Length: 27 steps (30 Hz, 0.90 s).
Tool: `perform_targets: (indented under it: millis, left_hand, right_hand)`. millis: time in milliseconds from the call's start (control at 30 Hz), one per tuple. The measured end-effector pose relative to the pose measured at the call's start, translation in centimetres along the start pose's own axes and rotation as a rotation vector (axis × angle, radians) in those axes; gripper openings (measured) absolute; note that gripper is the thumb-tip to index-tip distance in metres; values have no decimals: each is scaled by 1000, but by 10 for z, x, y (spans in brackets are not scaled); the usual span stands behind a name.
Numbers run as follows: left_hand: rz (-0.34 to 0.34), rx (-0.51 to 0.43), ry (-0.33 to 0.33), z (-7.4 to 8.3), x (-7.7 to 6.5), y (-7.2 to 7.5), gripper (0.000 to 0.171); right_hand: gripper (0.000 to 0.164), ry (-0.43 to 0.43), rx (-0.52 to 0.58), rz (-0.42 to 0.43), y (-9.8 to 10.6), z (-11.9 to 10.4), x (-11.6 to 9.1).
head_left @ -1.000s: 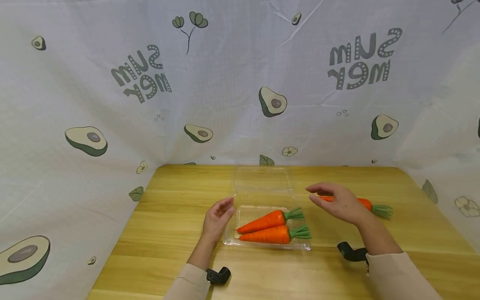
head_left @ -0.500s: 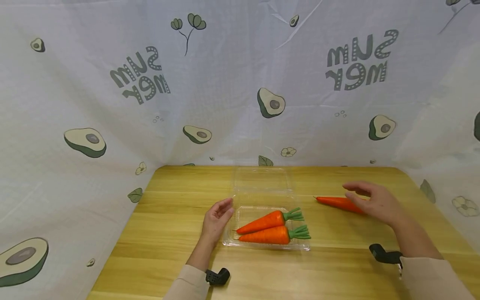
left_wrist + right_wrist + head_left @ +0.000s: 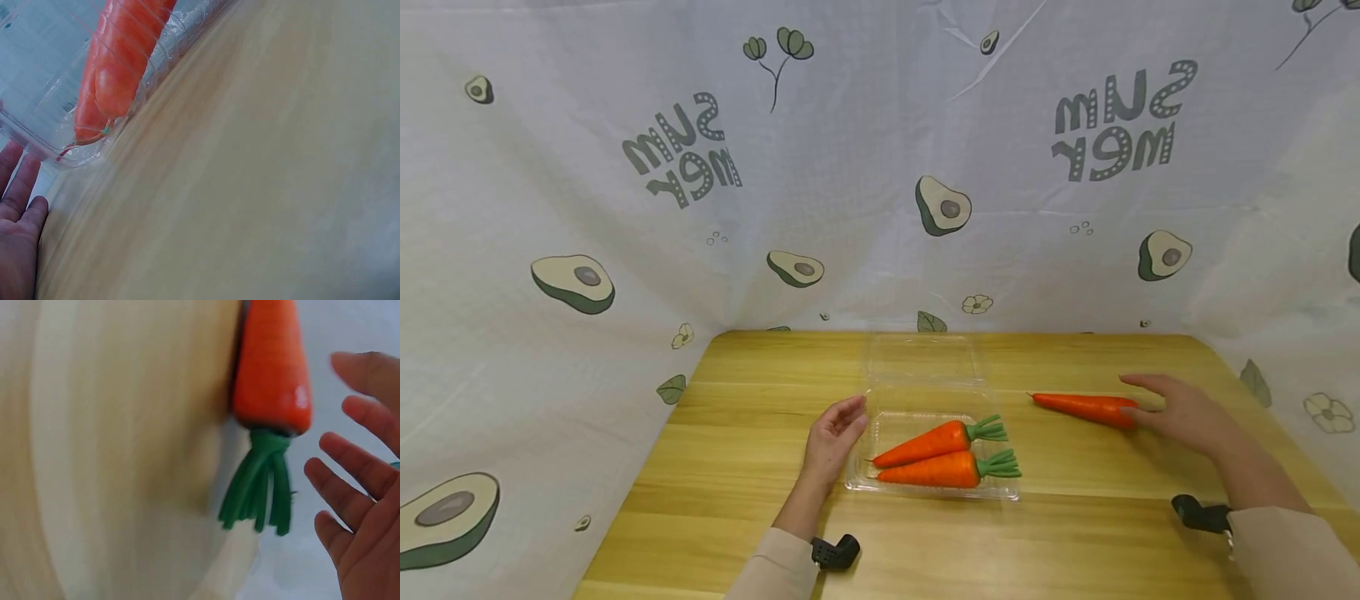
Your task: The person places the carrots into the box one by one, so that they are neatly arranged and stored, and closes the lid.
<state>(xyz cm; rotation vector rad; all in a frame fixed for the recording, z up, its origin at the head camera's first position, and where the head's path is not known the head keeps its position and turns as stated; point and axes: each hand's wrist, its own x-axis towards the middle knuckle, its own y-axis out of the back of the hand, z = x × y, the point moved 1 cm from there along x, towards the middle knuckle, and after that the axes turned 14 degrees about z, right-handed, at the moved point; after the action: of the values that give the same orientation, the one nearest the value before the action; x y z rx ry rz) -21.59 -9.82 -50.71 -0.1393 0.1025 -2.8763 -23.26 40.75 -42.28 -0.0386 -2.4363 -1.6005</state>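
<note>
Two orange carrots with green tops lie side by side in a clear plastic clamshell box [image 3: 936,492], the upper carrot [image 3: 925,444] just behind the lower carrot [image 3: 932,471]. Beside the box's left edge is my left hand [image 3: 832,446], its fingers loosely extended. In the left wrist view those fingers [image 3: 22,178] come up to the box corner; whether they touch it, I cannot tell. A third carrot [image 3: 1078,406] lies on the table at the right. Over its thick end hovers my right hand [image 3: 1187,417], fingers spread and apart from the carrot in the right wrist view, where its green top [image 3: 259,481] shows.
The box's clear lid [image 3: 925,358] is folded back flat toward the rear of the wooden table [image 3: 760,500]. A white cloth with avocado prints [image 3: 865,167] hangs behind the table and along both sides.
My right hand has moved right along the third carrot, from its tip end to its thick end, uncovering the tip. The left hand and the boxed carrots have stayed in place.
</note>
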Motion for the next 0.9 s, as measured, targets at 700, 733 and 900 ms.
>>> perform_targets:
  millis: [700, 733, 900]
  left_hand:
    - [-3, 10, -17, 1, 0, -1, 39]
    - [-2, 8, -12, 1, 0, 0, 39]
    - [-1, 15, -9, -1, 0, 0, 38]
  right_hand:
    - [63, 3, -73, -19, -17, 10, -4]
    - [63, 3, -68, -19, -18, 10, -4]
    - [68, -21, -42, -12, -19, 7, -6]
